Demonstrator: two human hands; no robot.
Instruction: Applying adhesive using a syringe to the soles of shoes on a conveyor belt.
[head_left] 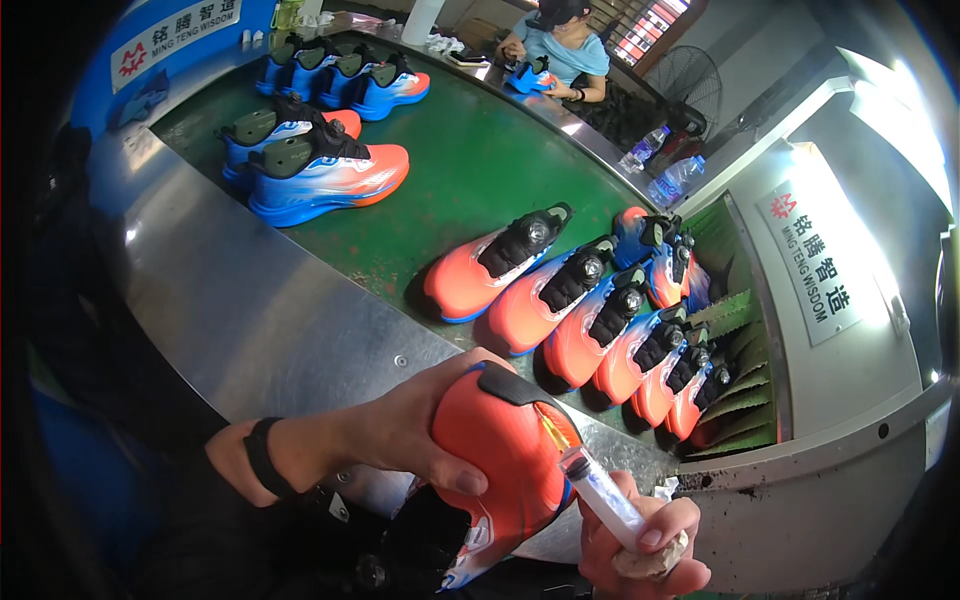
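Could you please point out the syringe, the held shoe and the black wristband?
Syringe (608, 499), head view: clear barrel.
Held shoe (508, 442), head view: coral upper.
Black wristband (259, 459), head view: band's middle.

The orange-red shoe (500, 430) with a black heel patch (510, 385) has a fine-ribbed, largely matt upper, while the narrow amber streak (553, 427) on it gleams. The clear, cylindrical plastic syringe (608, 500) is smooth and glossy; the off-white wad (652, 562) beside it looks crumpled and rough, cloth or paper. The black wristband (268, 458) appears matt. Broad grey metal edging (270, 320) shows a smooth, dull sheen, bordering a flat green belt (480, 140) that is scuffed and mostly matt. The clear ribbed bottles (677, 180) are shiny plastic. The off-white machine housing (740, 520) looks like painted metal, smooth but dirt-specked.
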